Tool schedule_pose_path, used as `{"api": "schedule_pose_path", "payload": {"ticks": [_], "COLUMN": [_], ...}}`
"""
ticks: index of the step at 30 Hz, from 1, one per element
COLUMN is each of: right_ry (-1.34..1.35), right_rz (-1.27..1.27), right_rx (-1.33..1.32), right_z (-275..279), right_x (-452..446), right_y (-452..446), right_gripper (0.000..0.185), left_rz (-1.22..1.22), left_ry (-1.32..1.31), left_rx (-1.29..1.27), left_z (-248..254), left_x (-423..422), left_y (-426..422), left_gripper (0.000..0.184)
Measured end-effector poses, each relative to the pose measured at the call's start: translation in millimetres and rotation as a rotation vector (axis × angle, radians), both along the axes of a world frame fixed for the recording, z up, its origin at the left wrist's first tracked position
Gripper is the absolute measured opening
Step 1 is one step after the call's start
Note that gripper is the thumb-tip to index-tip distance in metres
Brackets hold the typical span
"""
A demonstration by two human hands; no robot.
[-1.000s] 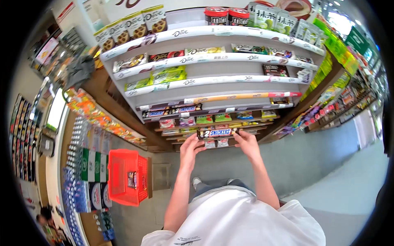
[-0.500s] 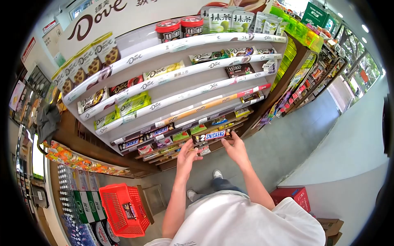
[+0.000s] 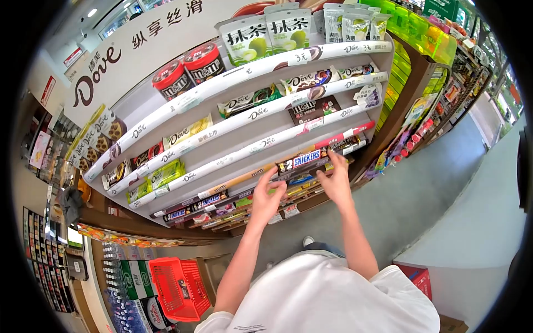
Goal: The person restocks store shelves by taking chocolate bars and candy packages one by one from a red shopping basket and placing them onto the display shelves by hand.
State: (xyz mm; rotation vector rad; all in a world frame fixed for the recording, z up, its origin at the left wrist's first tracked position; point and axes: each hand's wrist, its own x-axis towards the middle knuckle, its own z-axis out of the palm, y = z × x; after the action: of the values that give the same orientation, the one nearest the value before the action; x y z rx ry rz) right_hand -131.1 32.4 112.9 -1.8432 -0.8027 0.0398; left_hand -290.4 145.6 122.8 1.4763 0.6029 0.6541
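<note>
A Snickers bar (image 3: 303,160) in a dark wrapper is held between my two hands in front of the lower shelves, its printed side facing me. My left hand (image 3: 268,198) has its fingertips at the bar's left end, with thumb and fingers curled. At the other end, my right hand (image 3: 336,181) grips the bar between bent fingers. Just beyond lies the white lower shelf edge (image 3: 239,177) with an orange M&M's strip. More Snickers bars (image 3: 186,212) lie low on the left. A dark M&M's pack (image 3: 315,110) sits a shelf higher.
Dove bars (image 3: 250,100) and matcha pouches (image 3: 288,33) stand on the upper shelves, beside red-lidded M&M's tubs (image 3: 204,62). A red basket (image 3: 161,283) holding a small packet is at lower left. Green plastic bins (image 3: 400,89) border the right side.
Both hands have carried the Snickers bar up and slightly right, closer to the shelf. The camera view has shifted, so the shelves look nearer and the basket sits farther right.
</note>
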Motion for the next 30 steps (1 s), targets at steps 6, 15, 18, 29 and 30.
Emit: {"api": "schedule_pose_path", "payload": {"ticks": [6, 15, 18, 29, 30], "right_ry": [0.272, 0.287, 0.279, 0.61, 0.644], "right_rz": [0.146, 0.15, 0.126, 0.317, 0.36], "right_rx": [-0.2, -0.291, -0.177, 0.08, 0.051], "right_z": [8.4, 3.8, 7.6, -23.6, -25.0], "right_x": [72.4, 97.7, 91.6, -8.3, -21.3], "right_y": [13.4, 27.4, 21.0, 12.8, 13.9], "right_gripper": [0.071, 0.083, 0.081, 0.018, 0.017], "left_rz": [0.045, 0.236, 0.322, 0.436, 0.464], "left_ry": [0.111, 0.298, 0.267, 0.135, 0.141], "left_rx": [0.019, 0.36, 0.422, 0.029, -0.029], "left_z": [1.7, -5.1, -1.6, -28.4, -30.9], "left_x": [67.9, 105.9, 97.1, -22.7, -38.3], "left_y": [15.1, 6.8, -2.2, -39.4, -39.2], "left_gripper": [0.055, 0.048, 0.04, 0.015, 0.013]}}
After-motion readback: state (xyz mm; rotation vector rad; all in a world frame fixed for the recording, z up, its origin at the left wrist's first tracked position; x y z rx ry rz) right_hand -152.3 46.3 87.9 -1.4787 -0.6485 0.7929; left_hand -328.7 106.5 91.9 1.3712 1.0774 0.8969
